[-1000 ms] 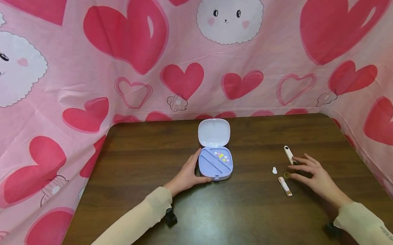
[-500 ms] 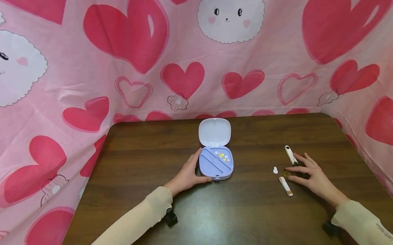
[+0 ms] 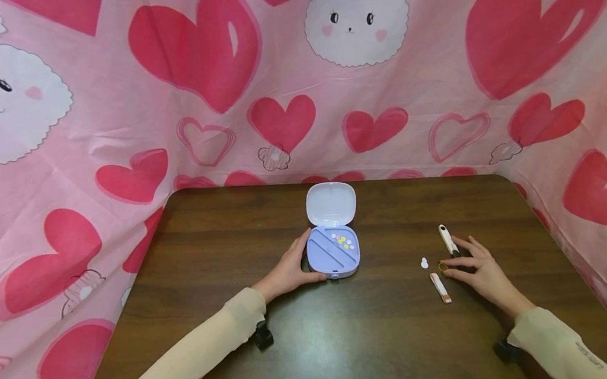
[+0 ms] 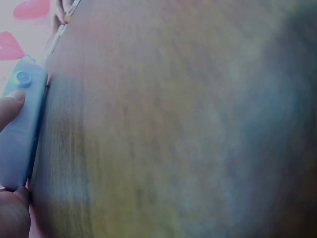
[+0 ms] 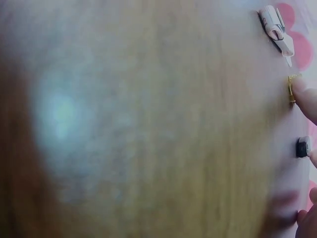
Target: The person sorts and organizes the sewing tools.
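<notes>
My left hand (image 3: 287, 272) grips the near left corner of a lilac compartment box (image 3: 322, 259), thumb at the front by the latch and fingers along its side. The box's white lid (image 3: 331, 204) stands open. Several small round coloured pieces (image 3: 343, 242) lie in its back right compartment. On the right, my right hand (image 3: 484, 273) pinches a small gold-coloured ring (image 3: 442, 267) between thumb and index finger. The right wrist view shows the thumb against the ring (image 5: 291, 90). The other fingers are beside the black end of a slim white tool (image 3: 446, 239).
A white nail clipper (image 3: 440, 288) lies just in front of the ring. Left of the ring is a small white two-lobed piece (image 3: 424, 262). The dark wooden table (image 3: 315, 343) meets a pink heart-patterned cloth (image 3: 288, 125) at the back and sides.
The right index finger and thumb have closed on the ring, which has shifted slightly away from me. The left hand and box have stayed in place.
</notes>
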Available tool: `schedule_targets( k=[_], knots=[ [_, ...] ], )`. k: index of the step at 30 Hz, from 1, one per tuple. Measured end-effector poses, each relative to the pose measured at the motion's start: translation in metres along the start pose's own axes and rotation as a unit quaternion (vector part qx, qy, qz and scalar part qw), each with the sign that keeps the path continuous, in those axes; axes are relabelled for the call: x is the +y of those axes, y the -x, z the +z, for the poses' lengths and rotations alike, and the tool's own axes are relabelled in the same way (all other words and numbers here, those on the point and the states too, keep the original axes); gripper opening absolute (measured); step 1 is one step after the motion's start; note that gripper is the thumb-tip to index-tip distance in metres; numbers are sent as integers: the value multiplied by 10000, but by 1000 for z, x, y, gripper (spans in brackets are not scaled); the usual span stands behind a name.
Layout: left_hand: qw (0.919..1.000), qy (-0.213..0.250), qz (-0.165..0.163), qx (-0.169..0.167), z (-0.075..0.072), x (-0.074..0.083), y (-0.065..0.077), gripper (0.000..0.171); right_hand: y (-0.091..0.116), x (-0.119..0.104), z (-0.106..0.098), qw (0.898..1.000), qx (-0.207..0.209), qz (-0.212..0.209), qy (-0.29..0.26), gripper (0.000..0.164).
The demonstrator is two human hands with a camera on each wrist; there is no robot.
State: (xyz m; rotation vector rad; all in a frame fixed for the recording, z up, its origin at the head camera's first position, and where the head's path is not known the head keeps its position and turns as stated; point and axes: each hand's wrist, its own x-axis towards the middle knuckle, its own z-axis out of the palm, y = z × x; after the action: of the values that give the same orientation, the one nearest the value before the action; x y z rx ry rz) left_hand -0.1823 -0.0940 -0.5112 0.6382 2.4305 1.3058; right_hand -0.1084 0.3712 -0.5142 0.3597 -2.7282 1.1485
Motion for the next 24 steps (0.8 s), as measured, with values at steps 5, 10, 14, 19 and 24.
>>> schedule_targets(
  k=[5,10,14,19,24],
  knots=[
    [10000,14,-21,4,0,0,0,118,-1,-1,0,10000,16,61,-20,21],
    [10000,-16,8,8,0,0,0,118,-3,-3,-1,9999,60,108,-44,20],
    [10000,-16,-19,17,0,2,0,118,-6,-4,-2,9999,103,135,-12,21],
    [10000,-26,-89,-13,-1,4,0,118,-10,-8,-3,9998,58,178,-18,21],
    [9999,-29,-98,-3,0,4,0,118,-16,-17,0,9999,95,74,-76,21]
  ],
)
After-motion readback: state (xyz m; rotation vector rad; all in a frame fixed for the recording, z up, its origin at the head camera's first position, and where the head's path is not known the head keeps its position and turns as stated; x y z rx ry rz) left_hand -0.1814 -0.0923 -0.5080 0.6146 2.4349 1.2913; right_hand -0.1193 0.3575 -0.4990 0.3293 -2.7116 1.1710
